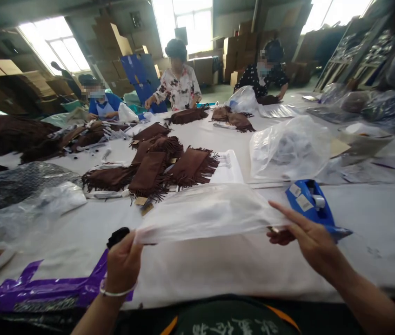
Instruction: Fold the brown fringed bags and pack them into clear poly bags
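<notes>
You hold a clear bag (204, 211) stretched flat above the white table (375, 232). Your left hand (123, 265) pinches its left end, a bracelet (115, 293) on that wrist; your right hand (305, 235) grips the right end, forefinger laid along the edge. A blue tape dispenser (311, 204) sits just behind your right hand. Purple tape (43, 288) lies by your left arm. Beyond the bag, brown fringed pieces (155, 170) are piled mid-table, a crumpled plastic bag (290, 146) to their right. Three people (179, 79) work at the far side.
</notes>
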A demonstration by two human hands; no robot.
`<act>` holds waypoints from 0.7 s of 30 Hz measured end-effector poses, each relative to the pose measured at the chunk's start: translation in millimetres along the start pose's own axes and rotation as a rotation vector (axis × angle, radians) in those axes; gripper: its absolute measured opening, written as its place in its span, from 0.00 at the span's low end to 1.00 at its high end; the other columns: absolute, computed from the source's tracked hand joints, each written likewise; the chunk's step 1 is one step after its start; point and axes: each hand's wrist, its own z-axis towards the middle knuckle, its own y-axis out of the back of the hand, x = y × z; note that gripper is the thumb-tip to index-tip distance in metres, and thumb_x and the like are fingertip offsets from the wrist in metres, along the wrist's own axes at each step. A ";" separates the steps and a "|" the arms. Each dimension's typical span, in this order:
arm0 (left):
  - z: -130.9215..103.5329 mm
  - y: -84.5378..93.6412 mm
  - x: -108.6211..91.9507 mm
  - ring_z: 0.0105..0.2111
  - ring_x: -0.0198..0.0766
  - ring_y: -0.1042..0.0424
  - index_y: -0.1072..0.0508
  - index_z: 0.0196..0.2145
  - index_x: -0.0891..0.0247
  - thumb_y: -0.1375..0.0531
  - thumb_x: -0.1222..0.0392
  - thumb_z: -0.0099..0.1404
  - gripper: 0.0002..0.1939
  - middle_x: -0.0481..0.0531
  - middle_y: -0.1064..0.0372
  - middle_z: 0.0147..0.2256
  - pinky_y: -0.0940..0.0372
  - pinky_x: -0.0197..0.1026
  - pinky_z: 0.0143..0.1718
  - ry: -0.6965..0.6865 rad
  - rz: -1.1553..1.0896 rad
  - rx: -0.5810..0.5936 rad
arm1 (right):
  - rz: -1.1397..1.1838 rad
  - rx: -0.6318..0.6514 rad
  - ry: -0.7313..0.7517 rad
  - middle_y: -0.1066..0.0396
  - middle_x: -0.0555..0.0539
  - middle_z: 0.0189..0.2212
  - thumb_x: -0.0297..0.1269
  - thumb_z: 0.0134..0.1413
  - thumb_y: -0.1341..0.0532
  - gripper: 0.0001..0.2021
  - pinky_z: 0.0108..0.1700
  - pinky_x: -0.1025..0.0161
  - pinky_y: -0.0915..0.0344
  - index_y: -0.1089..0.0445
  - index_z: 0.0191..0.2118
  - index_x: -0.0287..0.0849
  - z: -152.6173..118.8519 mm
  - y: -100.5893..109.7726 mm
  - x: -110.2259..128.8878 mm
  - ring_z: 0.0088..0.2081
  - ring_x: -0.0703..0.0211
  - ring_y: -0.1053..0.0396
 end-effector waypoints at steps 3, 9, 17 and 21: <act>-57.8 -18.1 41.8 0.27 0.45 0.25 0.25 0.34 0.66 0.43 0.44 0.58 0.21 0.53 0.25 0.25 0.30 0.41 0.32 0.352 -0.060 0.177 | 0.015 0.144 -0.123 0.24 0.48 0.31 0.45 0.60 0.52 0.27 0.35 0.58 0.27 0.50 0.63 0.44 -25.4 -26.6 -73.7 0.31 0.56 0.25; -117.9 -73.1 61.0 0.19 0.38 0.29 0.28 0.28 0.70 0.46 0.35 0.56 0.30 0.55 0.29 0.20 0.38 0.34 0.17 0.941 -0.332 0.482 | -0.125 0.153 -0.188 0.27 0.53 0.26 0.47 0.58 0.50 0.28 0.35 0.61 0.28 0.49 0.63 0.46 -54.4 -52.9 -147.4 0.26 0.60 0.28; -88.9 -170.3 -5.7 0.35 0.40 0.27 0.29 0.50 0.59 0.48 0.54 0.67 0.17 0.54 0.26 0.39 0.33 0.39 0.38 -0.147 0.047 1.069 | -0.125 0.064 -0.114 0.34 0.53 0.18 0.52 0.59 0.49 0.24 0.22 0.67 0.34 0.35 0.55 0.46 -45.3 -56.3 -148.6 0.17 0.63 0.36; -83.1 -220.5 -15.0 0.36 0.40 0.27 0.29 0.49 0.62 0.51 0.62 0.69 0.15 0.53 0.26 0.38 0.32 0.40 0.41 -0.443 0.193 1.179 | -0.161 0.035 0.018 0.33 0.53 0.19 0.49 0.61 0.50 0.23 0.23 0.69 0.35 0.35 0.56 0.44 -50.9 -57.7 -159.6 0.18 0.65 0.36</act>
